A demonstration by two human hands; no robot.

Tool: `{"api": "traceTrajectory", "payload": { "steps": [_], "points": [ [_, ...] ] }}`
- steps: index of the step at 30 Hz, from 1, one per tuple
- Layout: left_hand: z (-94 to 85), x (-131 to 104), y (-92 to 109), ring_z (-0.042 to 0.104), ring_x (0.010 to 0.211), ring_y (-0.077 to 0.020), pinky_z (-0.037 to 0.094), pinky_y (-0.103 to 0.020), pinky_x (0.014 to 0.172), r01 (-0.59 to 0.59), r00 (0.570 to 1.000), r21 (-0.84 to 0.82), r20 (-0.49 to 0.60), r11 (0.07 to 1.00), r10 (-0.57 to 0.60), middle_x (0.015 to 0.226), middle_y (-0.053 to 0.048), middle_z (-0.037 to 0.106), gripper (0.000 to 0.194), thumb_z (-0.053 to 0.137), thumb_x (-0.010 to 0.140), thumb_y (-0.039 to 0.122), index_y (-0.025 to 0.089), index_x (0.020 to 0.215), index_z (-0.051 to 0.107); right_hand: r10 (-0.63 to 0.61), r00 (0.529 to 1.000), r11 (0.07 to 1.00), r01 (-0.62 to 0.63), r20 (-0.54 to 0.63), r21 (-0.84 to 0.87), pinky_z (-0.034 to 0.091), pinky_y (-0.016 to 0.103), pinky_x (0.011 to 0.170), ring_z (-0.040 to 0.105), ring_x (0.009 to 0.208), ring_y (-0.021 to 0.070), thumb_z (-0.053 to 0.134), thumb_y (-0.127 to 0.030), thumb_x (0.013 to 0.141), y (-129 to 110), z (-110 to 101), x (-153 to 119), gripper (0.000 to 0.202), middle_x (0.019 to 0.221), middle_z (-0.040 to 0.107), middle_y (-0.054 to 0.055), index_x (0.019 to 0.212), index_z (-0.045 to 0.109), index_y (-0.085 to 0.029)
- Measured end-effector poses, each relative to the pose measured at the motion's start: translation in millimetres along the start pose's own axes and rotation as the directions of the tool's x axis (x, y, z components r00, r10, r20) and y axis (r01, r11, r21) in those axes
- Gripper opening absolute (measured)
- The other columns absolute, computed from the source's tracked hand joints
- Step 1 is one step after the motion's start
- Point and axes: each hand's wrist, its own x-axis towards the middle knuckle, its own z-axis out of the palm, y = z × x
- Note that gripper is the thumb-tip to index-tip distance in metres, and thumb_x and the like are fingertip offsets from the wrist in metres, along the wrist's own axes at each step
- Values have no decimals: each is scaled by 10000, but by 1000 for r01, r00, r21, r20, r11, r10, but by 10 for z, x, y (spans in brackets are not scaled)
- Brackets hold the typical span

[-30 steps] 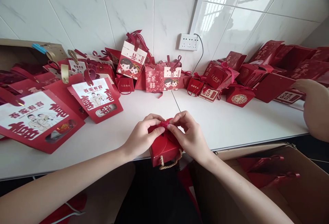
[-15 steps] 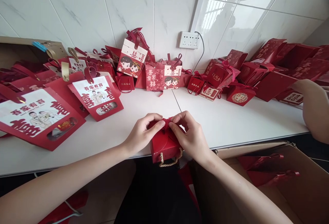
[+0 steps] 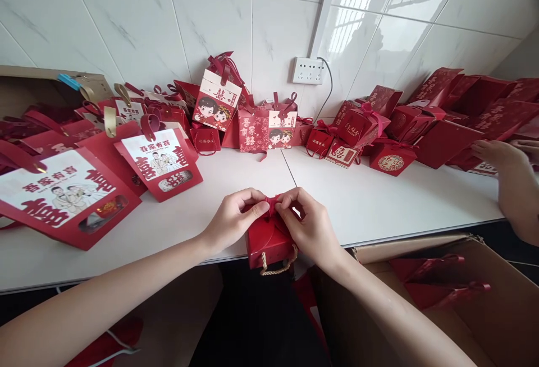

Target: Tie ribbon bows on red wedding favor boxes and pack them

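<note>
A red gift box with a twisted gold rope handle rests at the table's front edge, right before me. On its top is a red ribbon. My left hand pinches the ribbon from the left between thumb and fingers. From the other side my right hand grips it the same way, with the fingertips of both hands close together. The ribbon's knot is partly covered by my fingers.
Red gift bags stand at the left, and more red boxes line the tiled wall. Below the right table edge, an open cardboard box holds red bags. A co-worker's hand touches boxes at far right. A socket is on the wall.
My fingers have shifted slightly on the ribbon, the right fingertips most. At far right, the co-worker's other hand has come into view beside the red boxes.
</note>
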Motion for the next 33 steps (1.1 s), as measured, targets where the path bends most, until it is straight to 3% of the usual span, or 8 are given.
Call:
{"api": "traceTrajectory", "payload": {
  "steps": [5, 10, 15, 19, 24, 30, 33],
  "points": [
    [-26, 22, 35, 582, 731, -138, 471, -259, 698, -2, 997, -58, 78, 998, 7, 772, -28, 632, 215, 589, 832, 354, 150, 764, 593, -16, 1000, 999, 17, 22, -50, 482, 291, 687, 597, 761, 158, 456, -138, 854, -8, -15, 18, 108, 814, 612, 33, 780, 462, -216],
    [-64, 36, 63, 601, 757, -136, 478, -260, 732, 37, 990, -101, 136, 994, -23, 791, -28, 643, 188, 574, 848, 329, 153, 786, 590, -42, 999, 996, 44, 28, -80, 484, 278, 707, 605, 779, 150, 473, -153, 862, -18, -5, 36, 100, 825, 622, 23, 786, 490, -215],
    [-93, 23, 51, 615, 790, -152, 485, -273, 738, 45, 994, -85, 105, 995, -36, 860, -50, 652, 190, 578, 839, 329, 153, 769, 592, -20, 999, 996, 23, 31, -91, 503, 283, 728, 620, 803, 150, 499, -151, 854, -28, -34, 43, 81, 868, 640, 21, 849, 546, -216],
    [-97, 22, 49, 618, 838, -166, 487, -281, 764, 33, 995, -102, 99, 994, -22, 873, -55, 655, 199, 580, 833, 334, 155, 749, 591, -96, 990, 975, 116, 106, -191, 513, 290, 805, 630, 915, 161, 504, -81, 810, -74, -139, 34, 162, 1000, 623, 50, 832, 599, -210],
    [-76, 14, 64, 619, 815, -167, 482, -272, 718, 15, 998, -27, 61, 1000, -13, 914, -62, 650, 220, 575, 826, 353, 149, 743, 585, -155, 967, 923, 214, 201, -320, 525, 281, 823, 640, 900, 151, 533, -104, 820, -97, -214, 13, 141, 1063, 605, 73, 852, 636, -196],
    [-14, -13, 130, 622, 840, -164, 475, -271, 762, -30, 999, 195, -8, 980, 33, 912, -29, 652, 189, 647, 772, 350, 173, 801, 587, -218, 962, 908, 262, 164, -327, 534, 263, 804, 628, 918, 150, 558, -159, 861, -82, -153, -2, 108, 1028, 610, 73, 927, 636, -195],
    [-7, -12, 127, 618, 850, -153, 470, -258, 758, 6, 1000, 185, -31, 983, -1, 918, -22, 646, 173, 627, 791, 339, 175, 808, 573, -235, 960, 907, 273, 153, -321, 531, 263, 816, 627, 909, 145, 574, -168, 864, -83, -148, 2, 95, 1007, 610, 62, 927, 637, -202]
  ]
}}
